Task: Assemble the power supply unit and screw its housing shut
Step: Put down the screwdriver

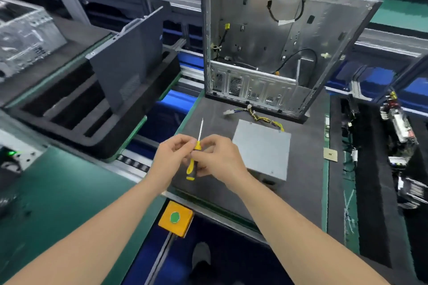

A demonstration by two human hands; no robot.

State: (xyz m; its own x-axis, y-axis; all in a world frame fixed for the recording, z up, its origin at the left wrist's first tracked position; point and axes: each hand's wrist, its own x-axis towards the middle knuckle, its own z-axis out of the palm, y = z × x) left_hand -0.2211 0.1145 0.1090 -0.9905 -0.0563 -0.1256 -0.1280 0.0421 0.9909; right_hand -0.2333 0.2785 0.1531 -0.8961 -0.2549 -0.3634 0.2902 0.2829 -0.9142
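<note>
- Between the two sets of fingertips, over the near-left edge of the grey mat (pixel 305 169), we see a yellow-handled screwdriver (pixel 191 169). It is held up off the surface, its thin shaft pointing away from the person.
- The left hand (pixel 171 157) pinches the top of the handle, where the yellow meets the shaft, with thumb and forefinger. Its other fingers (pixel 183 140) are curled in behind.
- The right hand (pixel 220 159) comes in from the other side, fingers bent round the middle of the handle (the black grip is mostly hidden under them). The yellow butt end pokes out below both hands.
- Just right of the right hand's knuckles, the power supply unit (pixel 262 148) lies flat on the mat, a plain grey metal box touched by neither hand.
- Beyond the fingertips, a wire bundle (pixel 261 118) of yellow and black leads runs from the unit's far corner to white connectors on the mat.
- Farther out, past the screwdriver's tip, the computer case (pixel 278 48) stands on edge with its open side towards us (a few cables hang inside).
- Right of the unit, well apart from the hands, a small beige square (pixel 330 154) sits at the mat's edge.
- Below the wrists, we make out a yellow box (pixel 175 227) with a round green button.
- Left of the left hand, well apart, a dark side panel (pixel 129 62) leans in a black foam tray (pixel 76 136).
</note>
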